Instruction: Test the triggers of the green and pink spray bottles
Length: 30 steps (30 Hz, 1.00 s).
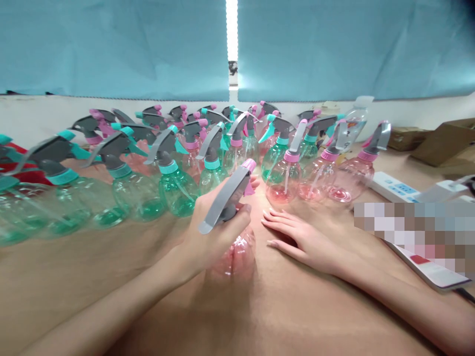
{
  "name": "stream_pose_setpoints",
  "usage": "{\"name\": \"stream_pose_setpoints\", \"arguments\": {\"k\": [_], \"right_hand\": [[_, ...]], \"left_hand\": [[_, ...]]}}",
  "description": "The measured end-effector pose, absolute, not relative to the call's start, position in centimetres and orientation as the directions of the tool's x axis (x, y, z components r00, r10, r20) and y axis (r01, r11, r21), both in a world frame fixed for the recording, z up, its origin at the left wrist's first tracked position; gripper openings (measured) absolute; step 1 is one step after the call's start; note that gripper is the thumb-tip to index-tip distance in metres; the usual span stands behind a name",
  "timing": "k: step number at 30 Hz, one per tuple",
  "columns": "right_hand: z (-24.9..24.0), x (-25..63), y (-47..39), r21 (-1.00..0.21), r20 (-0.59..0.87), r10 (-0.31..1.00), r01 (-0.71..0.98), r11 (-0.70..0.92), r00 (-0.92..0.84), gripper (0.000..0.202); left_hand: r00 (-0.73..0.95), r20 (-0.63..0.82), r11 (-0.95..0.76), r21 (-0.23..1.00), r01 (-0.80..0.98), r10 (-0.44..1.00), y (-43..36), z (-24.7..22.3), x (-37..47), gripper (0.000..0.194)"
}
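Observation:
A pink spray bottle (233,254) with a grey and pink trigger head is in front of me, slightly blurred. My left hand (218,217) is closed around its neck, below the grey head. My right hand (297,235) lies on the table to the right of that bottle, fingers stretched out and holding nothing. Just beyond its fingertips stands a pink-collared spray bottle (284,178). Left of my left hand is a row of green spray bottles with turquoise collars, the nearest being a green spray bottle (180,193).
Several more green and pink spray bottles crowd the back. At the right are a clear bottle (358,118), cardboard boxes (441,143), a white power strip (395,185) and a partly pixelated device (438,269). Blue cloth (111,49) hangs behind the wooden table (297,316).

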State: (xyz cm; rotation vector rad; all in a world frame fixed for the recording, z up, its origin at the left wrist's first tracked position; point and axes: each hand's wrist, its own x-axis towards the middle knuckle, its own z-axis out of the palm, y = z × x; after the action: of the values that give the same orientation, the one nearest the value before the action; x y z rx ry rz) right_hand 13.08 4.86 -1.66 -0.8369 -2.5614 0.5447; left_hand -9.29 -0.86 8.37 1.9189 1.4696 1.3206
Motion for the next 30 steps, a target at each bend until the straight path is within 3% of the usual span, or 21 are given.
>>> {"name": "stream_pose_setpoints", "arguments": {"k": [30], "right_hand": [[-1.91, 13.04, 4.94, -0.48, 0.24, 0.624, 0.468, 0.742, -0.744, 0.05]], "left_hand": [[0.046, 0.384, -0.362, 0.816, 0.45, 0.922, -0.72, 8.35, -9.4, 0.011]]}}
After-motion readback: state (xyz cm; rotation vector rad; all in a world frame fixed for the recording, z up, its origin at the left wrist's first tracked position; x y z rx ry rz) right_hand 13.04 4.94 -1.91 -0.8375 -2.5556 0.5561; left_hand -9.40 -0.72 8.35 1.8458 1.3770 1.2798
